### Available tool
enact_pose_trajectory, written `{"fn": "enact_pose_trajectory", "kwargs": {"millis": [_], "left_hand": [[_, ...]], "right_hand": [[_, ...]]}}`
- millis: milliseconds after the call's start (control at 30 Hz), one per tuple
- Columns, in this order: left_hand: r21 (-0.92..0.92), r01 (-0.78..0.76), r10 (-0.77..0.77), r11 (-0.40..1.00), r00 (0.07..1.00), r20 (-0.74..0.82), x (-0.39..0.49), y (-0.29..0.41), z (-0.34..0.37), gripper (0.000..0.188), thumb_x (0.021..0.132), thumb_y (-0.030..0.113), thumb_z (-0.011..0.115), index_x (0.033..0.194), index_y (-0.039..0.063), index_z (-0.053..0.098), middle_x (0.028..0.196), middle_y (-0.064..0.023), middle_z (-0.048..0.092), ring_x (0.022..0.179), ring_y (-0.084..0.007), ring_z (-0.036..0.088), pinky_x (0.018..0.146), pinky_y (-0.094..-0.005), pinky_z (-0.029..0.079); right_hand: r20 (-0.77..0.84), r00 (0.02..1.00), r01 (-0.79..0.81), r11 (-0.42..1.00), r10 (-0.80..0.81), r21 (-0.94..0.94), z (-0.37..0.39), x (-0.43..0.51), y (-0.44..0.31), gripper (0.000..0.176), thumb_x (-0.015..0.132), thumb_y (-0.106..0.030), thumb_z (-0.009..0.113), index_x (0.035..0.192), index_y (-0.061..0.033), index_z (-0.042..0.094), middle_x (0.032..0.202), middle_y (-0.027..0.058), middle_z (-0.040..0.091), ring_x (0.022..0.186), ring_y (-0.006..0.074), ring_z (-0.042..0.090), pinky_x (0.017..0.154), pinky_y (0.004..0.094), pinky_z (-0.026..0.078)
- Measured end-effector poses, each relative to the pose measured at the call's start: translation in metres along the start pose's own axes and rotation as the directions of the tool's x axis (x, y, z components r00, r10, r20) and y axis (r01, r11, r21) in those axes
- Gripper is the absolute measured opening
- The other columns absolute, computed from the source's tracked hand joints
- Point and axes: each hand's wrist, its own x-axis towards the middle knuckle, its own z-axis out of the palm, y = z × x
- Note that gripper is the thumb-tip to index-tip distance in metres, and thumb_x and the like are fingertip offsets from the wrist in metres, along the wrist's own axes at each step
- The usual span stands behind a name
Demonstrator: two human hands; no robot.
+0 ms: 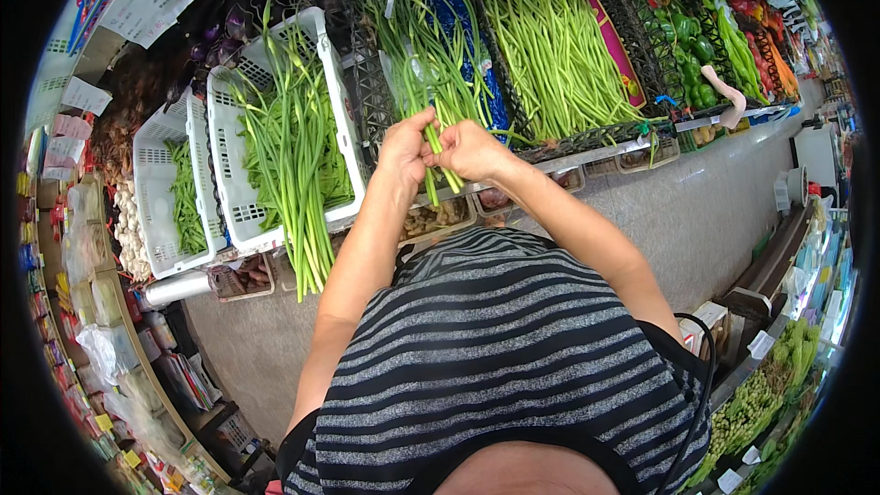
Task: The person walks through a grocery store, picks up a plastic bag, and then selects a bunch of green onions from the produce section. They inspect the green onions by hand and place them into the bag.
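My left hand (405, 148) and my right hand (469, 150) meet at the lower ends of green garlic scapes (427, 93), fingers closed around the stems. The scapes' upper parts, with thin curling tips, lie in a black crate (371, 79) beside blue packing material (496, 100). To the left, a long bunch of garlic scapes (295, 165) lies across a white plastic basket (347, 130), over flat green pods (258, 179), its pale ends hanging past the front edge. Yardlong beans (550, 48) fill a crate on the right.
A smaller white basket (148, 172) holds green pods, with garlic bulbs (130, 230) beside it. Peppers (691, 48) stand far right. Low baskets of produce (440, 216) sit beneath the stand's front rail (584, 153). Packaged goods shelves (103, 330) line the left; leafy greens (790, 364) are lower right.
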Motion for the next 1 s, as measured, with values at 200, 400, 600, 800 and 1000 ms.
{"fn": "enact_pose_trajectory", "kwargs": {"millis": [200,400,600,800,1000], "left_hand": [[0.146,-0.093,0.092,0.985,0.996,0.014,0.002,0.004,-0.003,0.021,0.085,0.021,0.057,0.078,0.002,0.055,0.064,-0.0043,0.052,0.047,-0.0146,0.044,0.046,-0.0244,0.041],[-0.005,-0.047,0.047,0.999,0.995,-0.09,-0.005,0.002,0.003,0.024,0.09,0.025,0.05,0.077,0.005,0.051,0.068,-0.0058,0.054,0.05,-0.0126,0.045,0.044,-0.0208,0.039],[-0.189,0.065,-0.052,0.98,0.996,0.074,-0.029,0.018,-0.012,0.026,0.094,0.027,0.04,0.079,0.006,0.043,0.06,-0.0041,0.047,0.044,-0.0135,0.044,0.037,-0.0248,0.038],[0.111,0.036,-0.072,0.993,0.935,0.348,-0.112,0.035,-0.003,0.025,0.092,0.026,0.046,0.075,0.008,0.041,0.048,0.0029,0.036,0.034,-0.0076,0.031,0.029,-0.0223,0.026],[0.246,-0.127,0.052,0.961,0.956,0.289,-0.184,0.053,-0.048,0.028,0.091,0.027,0.048,0.071,0.009,0.04,0.049,0.0024,0.036,0.034,-0.0069,0.032,0.029,-0.0205,0.026]], "right_hand": [[0.013,0.996,-0.091,0.976,0.09,0.198,0.004,-0.002,-0.002,0.028,0.069,-0.006,0.066,0.05,-0.0051,0.045,0.049,0.0012,0.046,0.047,0.0104,0.04,0.044,0.0297,0.033],[0.075,0.995,-0.066,0.994,0.059,0.088,0.002,-0.011,-0.011,0.028,0.079,-0.018,0.063,0.058,-0.004,0.052,0.051,0.0015,0.051,0.042,0.0074,0.046,0.039,0.0214,0.034],[0.05,0.99,-0.138,0.912,0.128,0.386,-0.009,0.014,0.012,0.054,0.084,-0.049,0.052,0.086,0.005,0.056,0.074,0.0108,0.058,0.062,0.0147,0.056,0.053,0.0254,0.048],[0.199,0.974,-0.225,0.433,0.104,0.873,0.002,0.069,-0.035,0.033,0.089,-0.033,0.047,0.1,-0.002,0.045,0.088,0.0186,0.054,0.081,0.03,0.058,0.07,0.0423,0.051],[0.068,0.99,-0.01,0.422,-0.122,0.907,-0.012,0.122,-0.11,0.006,0.081,0.0,0.045,0.084,0.004,0.049,0.074,0.0155,0.056,0.06,0.023,0.057,0.059,0.0355,0.051]]}}
